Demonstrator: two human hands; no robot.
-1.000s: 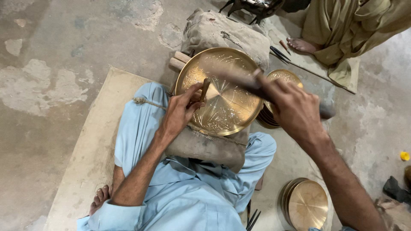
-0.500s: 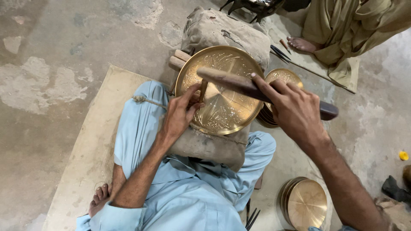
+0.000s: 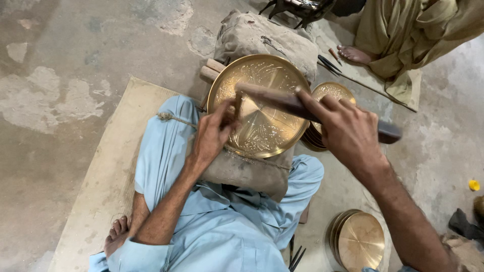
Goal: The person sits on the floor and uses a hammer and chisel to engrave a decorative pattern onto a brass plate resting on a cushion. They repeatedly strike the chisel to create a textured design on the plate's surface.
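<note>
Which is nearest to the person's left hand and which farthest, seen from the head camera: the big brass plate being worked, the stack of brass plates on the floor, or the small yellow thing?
From the left hand:
1. Big brass plate, right beside the fingers, on the lap cushion.
2. Stack of brass plates, lower right on the floor.
3. Small yellow thing, far right edge.
</note>
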